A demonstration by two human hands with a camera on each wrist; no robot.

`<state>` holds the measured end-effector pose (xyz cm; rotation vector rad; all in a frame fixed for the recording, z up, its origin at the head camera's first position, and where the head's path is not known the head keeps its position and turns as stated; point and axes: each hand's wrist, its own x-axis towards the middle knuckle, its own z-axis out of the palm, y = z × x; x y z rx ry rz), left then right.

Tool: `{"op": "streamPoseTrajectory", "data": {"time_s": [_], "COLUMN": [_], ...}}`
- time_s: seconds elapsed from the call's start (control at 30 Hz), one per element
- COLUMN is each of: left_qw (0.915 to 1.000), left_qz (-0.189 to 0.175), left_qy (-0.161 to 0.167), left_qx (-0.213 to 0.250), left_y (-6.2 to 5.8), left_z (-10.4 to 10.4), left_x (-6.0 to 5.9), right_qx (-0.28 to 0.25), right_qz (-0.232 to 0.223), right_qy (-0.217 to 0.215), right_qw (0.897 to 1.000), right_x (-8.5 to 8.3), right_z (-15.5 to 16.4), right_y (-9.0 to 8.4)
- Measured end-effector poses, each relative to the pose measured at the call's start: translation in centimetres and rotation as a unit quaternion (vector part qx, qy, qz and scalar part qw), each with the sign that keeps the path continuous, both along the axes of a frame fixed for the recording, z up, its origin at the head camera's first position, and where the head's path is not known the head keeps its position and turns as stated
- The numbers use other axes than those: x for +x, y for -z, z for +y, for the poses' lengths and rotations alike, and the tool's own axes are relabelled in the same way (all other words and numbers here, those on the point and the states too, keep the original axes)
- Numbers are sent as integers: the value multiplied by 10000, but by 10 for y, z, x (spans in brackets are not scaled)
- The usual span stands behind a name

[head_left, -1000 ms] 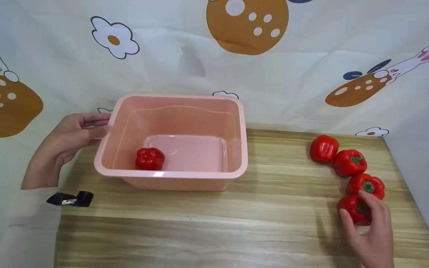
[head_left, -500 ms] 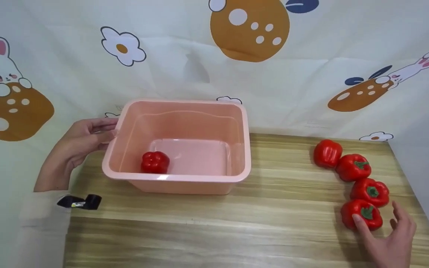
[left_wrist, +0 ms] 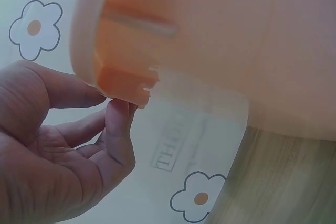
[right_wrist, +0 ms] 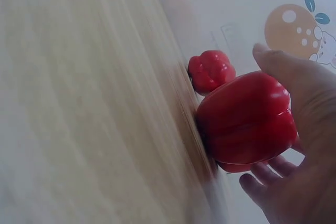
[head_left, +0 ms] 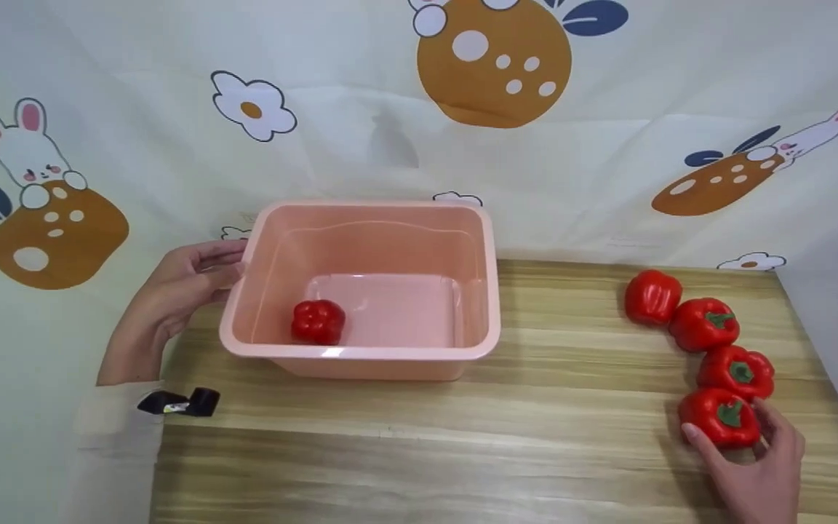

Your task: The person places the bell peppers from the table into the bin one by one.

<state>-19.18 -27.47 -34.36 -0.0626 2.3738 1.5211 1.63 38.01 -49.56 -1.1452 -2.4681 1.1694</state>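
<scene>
My left hand [head_left: 193, 280] grips the left rim of a pink plastic basin [head_left: 372, 352]. In the left wrist view, thumb and fingertips [left_wrist: 119, 109] meet at the basin's lip [left_wrist: 84, 30]. One red bell pepper [head_left: 318, 322] lies inside, at the basin's near left. At the lower right, my right hand [head_left: 757, 462] spreads its thumb and fingers around the nearest red bell pepper [head_left: 710, 411], its green stem facing up. The right wrist view shows this pepper [right_wrist: 247, 121] between thumb and fingers, with gaps visible on both sides.
Behind the nearest pepper, three more red bell peppers stand in a slanting row: one close by [head_left: 732, 371], another [head_left: 703, 324] beyond it, and the farthest [head_left: 652, 297] nearest the back wall. A printed cloth [head_left: 332, 167] covers the wall behind the wooden table [head_left: 419, 444].
The right thumb and fingers first come away from the nearest pepper, then move in around it again. The left hand keeps its grip on the basin. The head view has shifted.
</scene>
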Motion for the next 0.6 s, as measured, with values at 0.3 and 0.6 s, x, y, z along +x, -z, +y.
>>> {"op": "streamPoseTrajectory", "data": {"time_s": [0.3,0.6], "left_qw": [9995,9998], "left_qz": [215,175], "left_qy": [64,28], "left_qx": [-240,-120], "left_y": [-3,-2], "left_z": [-2,3], "left_x": [2,1], "right_qx": [-248,-508], "right_qz": [209,345], "right_qy": [-7,-287], "right_qw": [9995,9977], "right_x": [12,8], "right_z": [0,8], "right_y": [12,14]}}
